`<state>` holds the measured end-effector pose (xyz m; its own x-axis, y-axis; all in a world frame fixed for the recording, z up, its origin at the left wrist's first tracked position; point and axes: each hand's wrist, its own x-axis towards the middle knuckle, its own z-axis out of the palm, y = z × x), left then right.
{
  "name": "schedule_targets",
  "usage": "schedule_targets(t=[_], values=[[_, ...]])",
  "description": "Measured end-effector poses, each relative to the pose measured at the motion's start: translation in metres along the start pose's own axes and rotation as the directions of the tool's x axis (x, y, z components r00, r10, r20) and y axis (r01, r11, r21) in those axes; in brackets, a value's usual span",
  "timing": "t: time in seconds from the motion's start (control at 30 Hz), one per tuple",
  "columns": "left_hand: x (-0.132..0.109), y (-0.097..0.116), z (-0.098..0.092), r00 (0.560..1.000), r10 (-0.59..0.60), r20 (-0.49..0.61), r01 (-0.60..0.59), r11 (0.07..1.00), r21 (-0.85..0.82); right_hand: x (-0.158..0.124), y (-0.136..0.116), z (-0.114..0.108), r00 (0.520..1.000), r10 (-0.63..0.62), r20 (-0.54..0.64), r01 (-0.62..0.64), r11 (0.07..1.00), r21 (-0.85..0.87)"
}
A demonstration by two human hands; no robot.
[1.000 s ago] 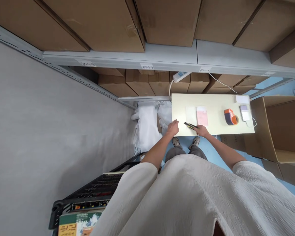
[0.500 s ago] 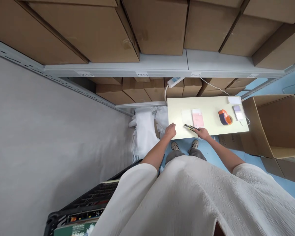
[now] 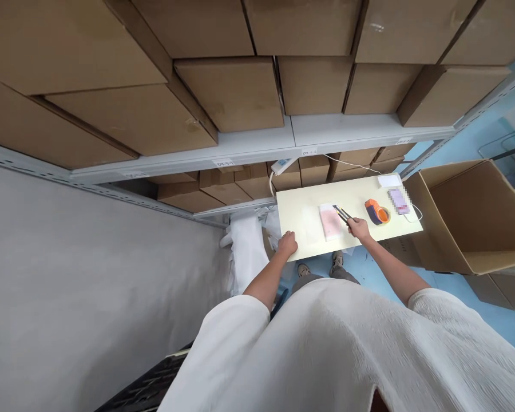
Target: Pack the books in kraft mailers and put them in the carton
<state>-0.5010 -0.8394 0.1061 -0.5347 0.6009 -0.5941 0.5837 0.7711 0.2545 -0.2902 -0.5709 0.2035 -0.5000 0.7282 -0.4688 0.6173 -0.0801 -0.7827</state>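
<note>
My right hand [image 3: 359, 229] is closed around a slim black and yellow tool that looks like a box cutter [image 3: 342, 213]. Its far end points up and left, over the right side of a pink and white packet [image 3: 330, 222] lying on the pale yellow tabletop [image 3: 298, 209]. At the table's front left corner, my left hand [image 3: 287, 244] has its fingers curled on the edge. An orange and dark purple tape dispenser [image 3: 376, 212] sits to the right of my right hand. A sheet of pale, nearly see-through material lies left of the packet.
Shelves of cardboard boxes [image 3: 236, 91] rise behind the table. A large open carton [image 3: 489, 217] stands at its right. A phone-like purple item [image 3: 398, 201] and a white box [image 3: 389, 181] lie on the right end. White wrapping [image 3: 246, 246] hangs at the left, beside a grey wall.
My right hand has moved the box cutter right and away from me, from before the packet to its right side. My left hand stays at the corner. The view has shifted.
</note>
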Motion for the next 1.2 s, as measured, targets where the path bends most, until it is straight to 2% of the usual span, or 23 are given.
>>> schedule_targets(t=[0.13, 0.23, 0.33, 0.43, 0.53, 0.6, 0.7, 0.77, 0.9, 1.07, 1.2], values=[[0.006, 0.01, -0.006, 0.995, -0.087, 0.052, 0.085, 0.996, 0.03, 0.012, -0.015, -0.036, 0.987, -0.107, 0.122, 0.098, 0.992, 0.076], [0.015, 0.02, -0.014, 0.983, -0.158, 0.095, 0.153, 0.987, 0.054, 0.027, -0.028, -0.064, 0.969, -0.183, 0.165, 0.168, 0.981, 0.099], [0.026, 0.03, -0.02, 0.966, -0.228, 0.12, 0.224, 0.973, 0.047, 0.048, -0.045, -0.092, 0.953, -0.276, 0.125, 0.258, 0.956, 0.142], [0.034, 0.039, -0.022, 0.951, -0.283, 0.124, 0.282, 0.959, 0.025, 0.075, -0.068, -0.126, 0.917, -0.399, 0.024, 0.392, 0.91, 0.137], [0.036, 0.047, -0.019, 0.942, -0.319, 0.103, 0.32, 0.947, 0.007, 0.111, -0.098, -0.163, 0.823, -0.566, -0.05, 0.567, 0.824, 0.016], [0.034, 0.054, -0.016, 0.943, -0.321, 0.085, 0.322, 0.947, 0.003, 0.137, -0.12, -0.185, 0.732, -0.676, -0.082, 0.667, 0.736, -0.112], [0.03, 0.064, -0.01, 0.946, -0.317, 0.073, 0.318, 0.948, 0.005, 0.178, -0.152, -0.208, 0.614, -0.785, -0.087, 0.732, 0.607, -0.309], [0.028, 0.071, -0.007, 0.944, -0.323, 0.071, 0.324, 0.946, -0.001, 0.202, -0.171, -0.215, 0.577, -0.814, -0.061, 0.733, 0.55, -0.4], [0.025, 0.081, -0.006, 0.937, -0.34, 0.076, 0.342, 0.94, -0.016, 0.234, -0.2, -0.213, 0.562, -0.827, -0.01, 0.698, 0.481, -0.531], [0.023, 0.087, -0.009, 0.934, -0.348, 0.083, 0.351, 0.936, -0.024, 0.252, -0.216, -0.206, 0.554, -0.832, 0.036, 0.676, 0.424, -0.603], [0.023, 0.089, -0.011, 0.933, -0.352, 0.07, 0.355, 0.935, -0.025, 0.258, -0.219, -0.203, 0.555, -0.831, 0.039, 0.673, 0.421, -0.608]])
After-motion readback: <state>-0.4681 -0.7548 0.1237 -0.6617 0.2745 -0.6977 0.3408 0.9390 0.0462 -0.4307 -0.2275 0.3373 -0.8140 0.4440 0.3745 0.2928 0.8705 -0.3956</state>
